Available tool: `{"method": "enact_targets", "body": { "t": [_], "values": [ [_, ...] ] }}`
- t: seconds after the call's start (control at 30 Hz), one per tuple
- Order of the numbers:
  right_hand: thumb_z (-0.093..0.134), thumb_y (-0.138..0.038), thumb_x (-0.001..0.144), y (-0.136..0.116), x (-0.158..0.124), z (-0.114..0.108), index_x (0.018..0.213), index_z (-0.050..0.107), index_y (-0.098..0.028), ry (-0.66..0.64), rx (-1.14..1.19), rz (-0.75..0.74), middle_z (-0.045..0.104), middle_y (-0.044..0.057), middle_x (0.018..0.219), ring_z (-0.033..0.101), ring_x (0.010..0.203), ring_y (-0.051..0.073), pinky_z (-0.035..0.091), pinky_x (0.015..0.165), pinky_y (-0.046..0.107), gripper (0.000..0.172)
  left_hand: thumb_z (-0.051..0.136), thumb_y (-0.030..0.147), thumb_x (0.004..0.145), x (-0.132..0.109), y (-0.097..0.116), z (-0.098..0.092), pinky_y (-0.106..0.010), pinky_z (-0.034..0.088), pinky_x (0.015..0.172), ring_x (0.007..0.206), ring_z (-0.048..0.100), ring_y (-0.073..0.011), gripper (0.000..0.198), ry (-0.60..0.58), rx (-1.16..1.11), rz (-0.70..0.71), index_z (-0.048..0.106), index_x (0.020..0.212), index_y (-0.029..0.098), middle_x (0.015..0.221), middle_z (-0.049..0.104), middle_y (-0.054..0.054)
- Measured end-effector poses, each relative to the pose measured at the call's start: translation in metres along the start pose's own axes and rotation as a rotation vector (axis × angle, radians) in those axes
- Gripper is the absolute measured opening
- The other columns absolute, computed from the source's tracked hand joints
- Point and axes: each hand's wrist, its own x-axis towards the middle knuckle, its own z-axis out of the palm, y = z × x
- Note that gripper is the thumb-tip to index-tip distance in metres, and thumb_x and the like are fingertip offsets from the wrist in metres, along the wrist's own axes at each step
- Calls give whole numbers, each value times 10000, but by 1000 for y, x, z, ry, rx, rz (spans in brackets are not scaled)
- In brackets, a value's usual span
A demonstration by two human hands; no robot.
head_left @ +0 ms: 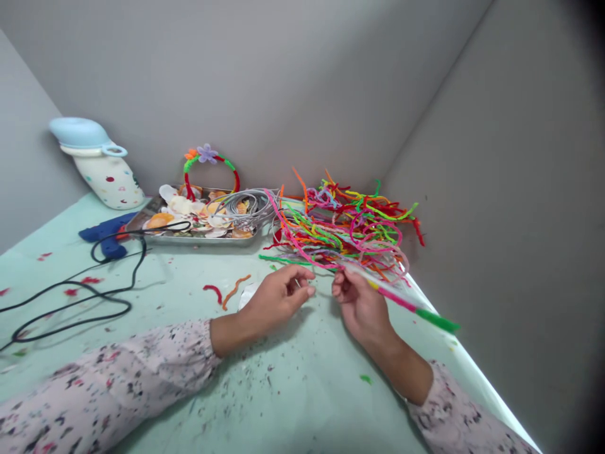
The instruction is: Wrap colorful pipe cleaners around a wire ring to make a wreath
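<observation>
- A multicoloured strip (397, 299) slanted across the right of centre; the right hand (366, 309) had its fingers clamped near the blurred upper end, seemingly leaving the green end free.
- Left hand (276, 296), centre: thumb and forefinger curved, slightly apart, nothing visible between.
- Just beyond, a pipe-cleaner pile (359, 221) lay spread, probably for easy reach.
- Upper left, a metal tray (203, 240) likely kept loose pieces contained.

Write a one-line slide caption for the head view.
Right hand holds a fuzzy strip banded yellow, pink and green, left hand alongside, before a tangled heap of colourful pipe cleaners.
</observation>
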Motion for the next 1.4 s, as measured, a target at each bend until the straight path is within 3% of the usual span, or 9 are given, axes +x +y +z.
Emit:
{"method": "enact_targets", "body": {
  "t": [0.13, 0.27, 0.37, 0.47, 0.6, 0.87, 1.07, 1.13, 1.4],
  "values": [
    [719, -262, 641, -3, 2, -3, 657, 649, -193, -129, 338, 254, 577, -26, 551, 516, 506, 89, 422, 472, 186, 100, 617, 290, 812, 7, -2, -4, -212, 417, 555, 590, 494, -74, 458, -124, -430, -125, 498, 1239, 178, 886, 601, -20],
    [740, -233, 614, -6, 2, -3, 669, 673, -184, -171, 420, 295, 578, -25, 520, 513, 503, 87, 425, 464, 172, 100, 623, 216, 793, 7, 8, -6, -196, 404, 524, 554, 494, -61, 597, -127, -567, -105, 425, 1356, 231, 877, 612, -22],
    [732, -225, 666, -4, 4, -3, 656, 663, -178, -104, 403, 281, 597, -21, 546, 519, 504, 78, 424, 458, 160, 84, 574, 166, 812, 4, 8, -7, -196, 399, 522, 570, 500, -69, 486, -55, -349, 5, 511, 1290, 229, 866, 601, -18],
    [730, -216, 692, 2, 3, -2, 670, 668, -157, -88, 364, 311, 602, -16, 563, 531, 518, 72, 439, 476, 154, 89, 529, 126, 839, 1, 2, -7, -229, 437, 644, 724, 544, -112, 348, 62, 23, 211, 602, 1168, 214, 899, 613, -34],
    [726, -219, 709, 7, 1, 0, 669, 674, -148, -98, 321, 361, 600, -18, 559, 528, 500, 65, 430, 461, 151, 98, 486, 107, 874, 0, -3, -8, -257, 445, 734, 833, 558, -138, 226, 97, 299, 473, 633, 1027, 185, 906, 610, -53],
    [679, -300, 772, 4, -5, 4, 707, 695, -135, -173, 135, 364, 601, -11, 543, 527, 456, 69, 401, 423, 163, 178, 599, 197, 842, 4, -1, -7, -229, 440, 638, 663, 528, -108, 90, 209, 391, 275, 576, 927, 175, 780, 565, 1],
    [669, -338, 772, 2, -7, 6, 707, 696, -131, -208, 36, 365, 603, -6, 540, 528, 442, 70, 385, 412, 169, 219, 521, 228, 892, 0, -2, -10, -221, 465, 656, 738, 547, -112, 158, 187, 461, 464, 626, 1000, 179, 933, 561, -53],
    [666, -334, 768, 2, -6, 6, 704, 689, -131, -219, 18, 364, 601, -8, 539, 528, 439, 71, 384, 412, 170, 214, 504, 233, 901, -1, -3, -11, -228, 482, 681, 809, 571, -130, 214, 177, 504, 482, 639, 1062, 196, 1001, 546, -72],
    [665, -334, 754, 1, -9, 10, 646, 616, -149, -242, -64, 309, 613, 0, 580, 539, 469, 82, 386, 432, 182, 220, 506, 216, 911, 0, -4, -12, -236, 496, 760, 872, 620, -139, 181, 128, 570, 526, 674, 974, 195, 1056, 602, -78]
  ]
}}
